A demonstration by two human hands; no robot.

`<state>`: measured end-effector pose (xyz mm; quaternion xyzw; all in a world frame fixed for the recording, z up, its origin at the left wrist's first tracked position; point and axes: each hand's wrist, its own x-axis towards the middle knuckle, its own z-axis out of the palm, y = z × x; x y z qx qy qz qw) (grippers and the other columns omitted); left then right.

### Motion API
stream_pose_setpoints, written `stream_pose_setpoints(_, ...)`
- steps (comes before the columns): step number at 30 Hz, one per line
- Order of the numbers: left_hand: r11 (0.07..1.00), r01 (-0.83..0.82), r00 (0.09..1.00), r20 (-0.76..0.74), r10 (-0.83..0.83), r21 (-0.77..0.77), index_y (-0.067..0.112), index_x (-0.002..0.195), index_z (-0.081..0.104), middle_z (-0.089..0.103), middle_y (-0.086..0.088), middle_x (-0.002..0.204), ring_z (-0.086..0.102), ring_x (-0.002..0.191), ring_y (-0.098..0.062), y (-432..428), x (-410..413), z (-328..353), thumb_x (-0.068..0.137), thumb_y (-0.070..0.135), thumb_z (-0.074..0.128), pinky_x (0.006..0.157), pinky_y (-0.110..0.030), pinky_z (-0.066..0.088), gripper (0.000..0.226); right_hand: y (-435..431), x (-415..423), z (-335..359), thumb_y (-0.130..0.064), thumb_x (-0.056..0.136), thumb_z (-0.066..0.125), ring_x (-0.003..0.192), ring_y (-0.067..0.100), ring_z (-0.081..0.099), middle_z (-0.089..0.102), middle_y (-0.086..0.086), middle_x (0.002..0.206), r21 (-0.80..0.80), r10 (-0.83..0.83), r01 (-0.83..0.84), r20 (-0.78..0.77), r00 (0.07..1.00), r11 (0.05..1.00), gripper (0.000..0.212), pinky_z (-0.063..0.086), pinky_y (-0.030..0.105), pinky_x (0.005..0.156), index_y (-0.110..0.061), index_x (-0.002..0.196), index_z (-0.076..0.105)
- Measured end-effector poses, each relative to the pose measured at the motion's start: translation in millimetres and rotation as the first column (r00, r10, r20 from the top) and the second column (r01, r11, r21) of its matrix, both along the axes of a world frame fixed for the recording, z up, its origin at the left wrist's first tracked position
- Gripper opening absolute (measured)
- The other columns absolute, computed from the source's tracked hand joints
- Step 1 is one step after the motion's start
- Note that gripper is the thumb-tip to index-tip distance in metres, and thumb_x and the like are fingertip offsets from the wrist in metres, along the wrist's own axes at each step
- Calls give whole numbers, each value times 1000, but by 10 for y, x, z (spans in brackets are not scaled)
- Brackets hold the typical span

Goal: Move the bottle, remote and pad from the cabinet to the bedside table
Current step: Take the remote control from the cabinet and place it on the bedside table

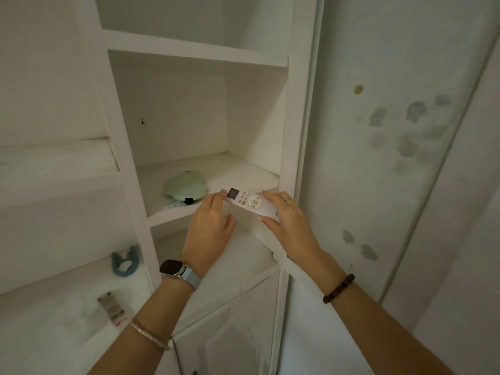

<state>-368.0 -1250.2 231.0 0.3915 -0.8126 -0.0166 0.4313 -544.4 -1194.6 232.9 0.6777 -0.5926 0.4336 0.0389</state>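
A white remote (pixel 250 203) with a small screen and round button pad hovers at the front edge of the white cabinet shelf (pixel 173 216). My right hand (pixel 286 220) grips its lower end between fingers and thumb. My left hand (pixel 209 228) touches its screen end with straight fingertips. A pale green pad (pixel 185 188) with a small black tab lies on the shelf, just left of the remote. No bottle is in view.
A lower ledge at the left carries a blue hair tie (pixel 125 262) and a flat grey-red strip (pixel 111 307). Closed cabinet doors (pixel 230 328) stand below the shelf. A stained white panel (pixel 378 158) rises at the right.
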Motion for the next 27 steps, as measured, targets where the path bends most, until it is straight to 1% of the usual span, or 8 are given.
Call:
stream_pose_setpoints(2, 999, -32, 999, 2, 32, 5, 1, 132, 45, 52, -16, 128, 55, 108, -30, 153, 102, -45, 85, 5, 58, 92, -36, 44, 49, 81, 47, -40, -19, 87, 68, 111, 17, 50, 52, 4, 125, 9, 47, -47, -1, 999, 999, 52, 43, 24, 88, -14, 135, 50)
stream_pose_setpoints(5, 995, -97, 995, 18, 97, 17, 2, 132, 47, 53, -14, 125, 58, 98, -29, 434, 258, -131, 86, 5, 57, 83, -33, 46, 47, 207, 117, -124, -19, 87, 69, 110, 21, 52, 51, 6, 124, 43, 125, -124, -21, 992, 991, 53, 46, 31, 89, -13, 135, 49)
stream_pose_setpoints(8, 986, -163, 987, 25, 162, 40, 2, 130, 48, 55, -14, 123, 57, 99, -29, 777, 386, -287, 85, 2, 58, 84, -31, 44, 46, 381, 176, -236, -17, 87, 69, 111, 19, 52, 50, 6, 125, 87, 219, -214, -47, 975, 973, 53, 39, 21, 86, -12, 136, 48)
stream_pose_setpoints(11, 964, -254, 967, 19, 253, 77, 5, 132, 46, 54, -11, 125, 56, 103, -28, 1195, 452, -485, 86, 4, 59, 88, -29, 44, 48, 582, 221, -398, -19, 87, 68, 108, 20, 54, 48, 4, 123, 140, 308, -297, -64, 949, 945, 51, 44, 26, 86, -14, 135, 49)
stream_pose_setpoints(15, 922, -368, 929, 9, 370, 116, 6, 132, 47, 55, -9, 127, 54, 111, -25, 1844, 447, -721, 87, 5, 58, 96, -27, 38, 47, 945, 250, -628, -21, 88, 68, 105, 21, 56, 47, 4, 122, 225, 413, -391, -58, 909, 892, 50, 47, 30, 88, -13, 133, 50)
stream_pose_setpoints(20, 853, -496, 864, -1, 503, 164, 6, 132, 48, 54, -8, 128, 55, 114, -24, 2666, 538, -966, 87, 5, 57, 100, -41, 45, 46, 1430, 390, -832, -25, 87, 68, 101, 21, 58, 46, 1, 122, 290, 563, -519, -92, 821, 804, 49, 50, 35, 87, -13, 131, 50)
stream_pose_setpoints(24, 763, -614, 779, 1, 627, 201, 8, 134, 45, 52, -8, 131, 54, 114, -22, 3301, 740, -1080, 89, 8, 57, 100, -33, 43, 47, 1789, 703, -894, -26, 88, 67, 105, 19, 55, 45, 2, 124, 320, 683, -629, -90, 725, 709, 49, 46, 30, 89, -13, 132, 49)
stream_pose_setpoints(27, 698, -682, 714, -4, 700, 220, 8, 134, 45, 52, -7, 129, 54, 113, -22, 3756, 930, -1126, 90, 9, 56, 99, -33, 44, 45, 2084, 985, -953, -27, 88, 66, 105, 17, 53, 45, 2, 123, 339, 754, -695, -70, 654, 634, 48, 46, 30, 89, -14, 131, 50)
